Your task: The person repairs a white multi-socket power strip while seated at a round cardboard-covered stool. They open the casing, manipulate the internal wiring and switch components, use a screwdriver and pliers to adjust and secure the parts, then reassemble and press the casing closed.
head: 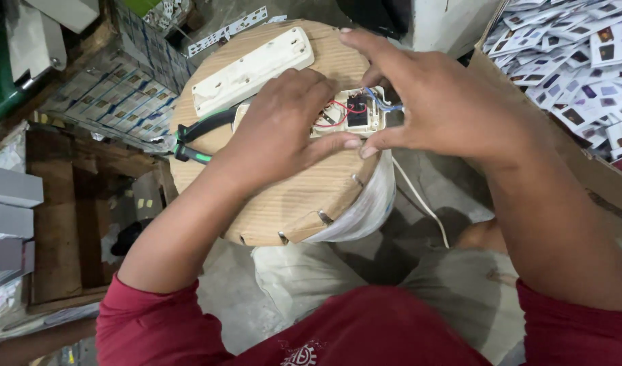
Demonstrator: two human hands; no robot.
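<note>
On the round wooden stool top (284, 196), both hands are pinning an opened power-strip base (348, 112), wires exposed. The left hand (284, 132) is pressing down on it; the right hand (433, 102) is bracing it, fingers (382, 135) spread around its far-right end. The white cover (253, 68) is lying behind.

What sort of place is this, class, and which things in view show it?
Probably a small electrical assembly workshop: an opened power strip with bare wires on a round wooden stool, stacked boxes nearby, and a carton of packets.
</note>
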